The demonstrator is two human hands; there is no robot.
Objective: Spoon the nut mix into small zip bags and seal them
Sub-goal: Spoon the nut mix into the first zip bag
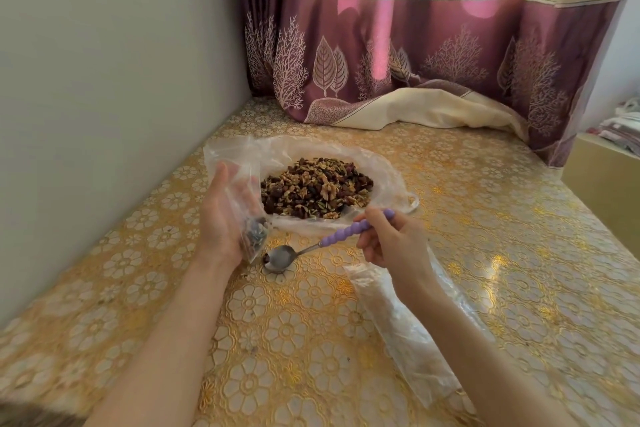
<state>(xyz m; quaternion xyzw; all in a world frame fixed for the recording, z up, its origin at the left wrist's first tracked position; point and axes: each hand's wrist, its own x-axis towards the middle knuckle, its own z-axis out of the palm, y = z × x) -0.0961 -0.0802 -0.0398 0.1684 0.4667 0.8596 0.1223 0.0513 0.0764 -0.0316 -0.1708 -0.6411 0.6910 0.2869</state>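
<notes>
Purple-handled spoon (313,241) is pinched in the right hand (391,241), bowl pointing left at the small bag (247,218) the left hand (221,218) holds, with the nuts (317,187) just behind on the counter (485,253).

Left side: the wall (114,87) runs close along the table (485,218) edge.
Far end: the curtain (398,80) pools on the tabletop.
Centre: the open bag of nut mix (317,189) blocks the middle.
Near right: a stack of plastic bags (401,329) under the forearm.
Far right: bare tabletop, room to pass.
</notes>
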